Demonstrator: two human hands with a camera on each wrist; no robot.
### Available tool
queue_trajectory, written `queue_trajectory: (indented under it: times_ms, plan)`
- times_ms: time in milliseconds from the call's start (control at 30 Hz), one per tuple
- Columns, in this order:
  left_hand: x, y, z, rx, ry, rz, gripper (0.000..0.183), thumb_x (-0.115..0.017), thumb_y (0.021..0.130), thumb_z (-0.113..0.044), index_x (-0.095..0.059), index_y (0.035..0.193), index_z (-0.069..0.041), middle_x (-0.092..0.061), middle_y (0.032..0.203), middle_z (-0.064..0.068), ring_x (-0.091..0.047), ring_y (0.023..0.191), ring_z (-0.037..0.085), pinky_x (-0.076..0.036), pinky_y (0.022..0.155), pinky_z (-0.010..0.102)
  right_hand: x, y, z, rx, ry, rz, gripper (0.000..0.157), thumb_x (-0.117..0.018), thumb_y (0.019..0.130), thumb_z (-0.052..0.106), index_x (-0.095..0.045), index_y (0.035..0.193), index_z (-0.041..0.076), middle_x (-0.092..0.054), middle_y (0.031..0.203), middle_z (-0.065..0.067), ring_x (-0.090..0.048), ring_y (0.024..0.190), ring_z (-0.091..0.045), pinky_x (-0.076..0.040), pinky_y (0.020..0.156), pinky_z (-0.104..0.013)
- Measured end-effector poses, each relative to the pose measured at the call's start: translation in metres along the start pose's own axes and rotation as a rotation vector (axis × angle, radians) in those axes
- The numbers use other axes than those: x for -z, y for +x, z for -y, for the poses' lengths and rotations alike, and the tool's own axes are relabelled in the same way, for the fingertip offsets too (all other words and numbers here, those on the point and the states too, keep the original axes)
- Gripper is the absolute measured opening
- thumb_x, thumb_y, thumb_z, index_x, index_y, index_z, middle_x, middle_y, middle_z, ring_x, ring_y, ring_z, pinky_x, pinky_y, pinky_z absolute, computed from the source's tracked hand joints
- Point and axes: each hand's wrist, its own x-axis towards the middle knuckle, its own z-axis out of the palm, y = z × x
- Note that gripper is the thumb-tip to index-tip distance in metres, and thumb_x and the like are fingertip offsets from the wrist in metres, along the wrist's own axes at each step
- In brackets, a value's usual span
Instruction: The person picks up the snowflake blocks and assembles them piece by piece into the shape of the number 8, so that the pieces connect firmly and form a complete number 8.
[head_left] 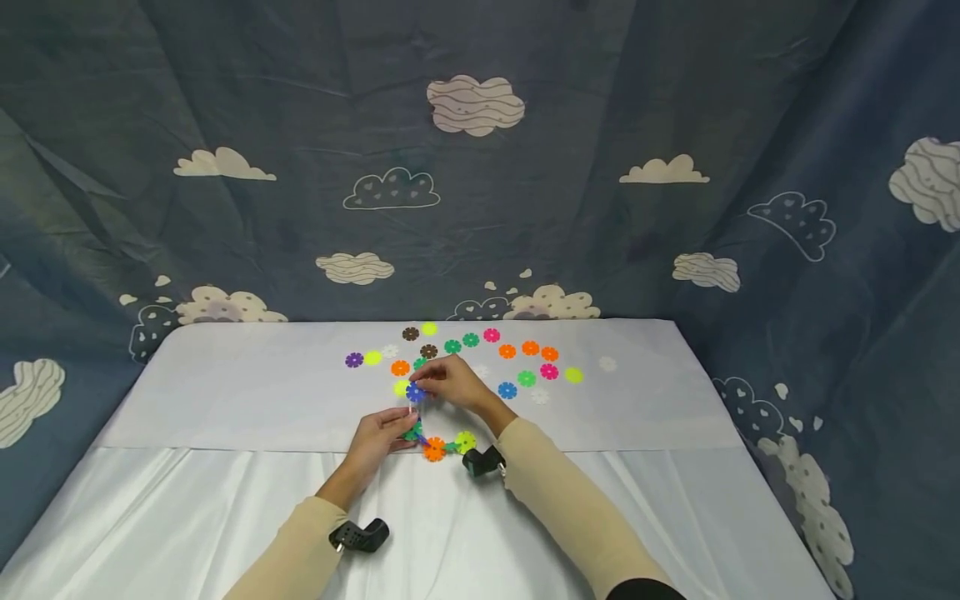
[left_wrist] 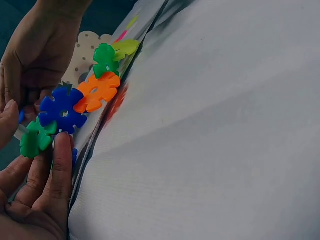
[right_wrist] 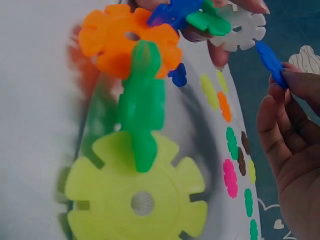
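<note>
"On the white table (head_left: 225, 392), what is found?"

"A curved chain (head_left: 434, 451) of flower-shaped discs is recorded, its long axis led from the left hand (head_left: 377, 433) rightward toward the right wrist."

"Are the hands occupied?"

"Both. The chain's far end is gripped by the left; a blue disc (head_left: 416, 392) is pinched by the right hand (head_left: 456, 385)."

"The critical relation?"

"The blue disc is held just beyond the white end disc (right_wrist: 248, 36), edge towards it. The left hand is placed nearer that end disc; contact cannot be confirmed."
</note>
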Motion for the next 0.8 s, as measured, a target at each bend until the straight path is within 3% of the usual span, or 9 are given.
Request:
queue_trajectory:
  times_ms: [333,533,800]
  plan:
    - [-0.0009,-0.0012,-0.0006,-0.004,0.0,-0.003,0.033,-0.06,0.095,-0.009,-0.058,0.121,0.011,-0.068,0.11,0.019,-0.065,0.084,0.012,-0.057,0.078,0.032,-0.0008,0.0004,0.0015,0.009,0.002,0.085,0.02,-0.063,0.091,0.0,-0.07,0.11,-0.002,-0.07,0.102,-0.012,-0.057,0.066,-0.013,-0.052,0.063,-0.021]
    - [0.0,-0.0023,-0.0001,-0.018,0.007,0.001,0.033,-0.059,0.096,-0.008,-0.057,0.121,0.013,-0.067,0.111,0.022,-0.065,0.085,0.012,-0.057,0.077,0.031,-0.0021,-0.0003,-0.0025,0.025,0.027,0.083,0.019,-0.064,0.09,-0.002,-0.069,0.108,-0.007,-0.071,0.093,-0.016,-0.06,0.065,-0.011,-0.054,0.064,-0.026]
    - [0.0004,-0.0018,0.0053,-0.069,0.056,-0.049,0.031,-0.058,0.095,-0.004,-0.058,0.118,0.016,-0.067,0.108,0.025,-0.064,0.082,0.007,-0.054,0.069,0.018,-0.0081,-0.0008,-0.0034,0.015,0.105,0.06,0.015,-0.064,0.088,-0.006,-0.069,0.101,-0.012,-0.07,0.093,-0.023,-0.061,0.061,-0.009,-0.056,0.062,-0.026]
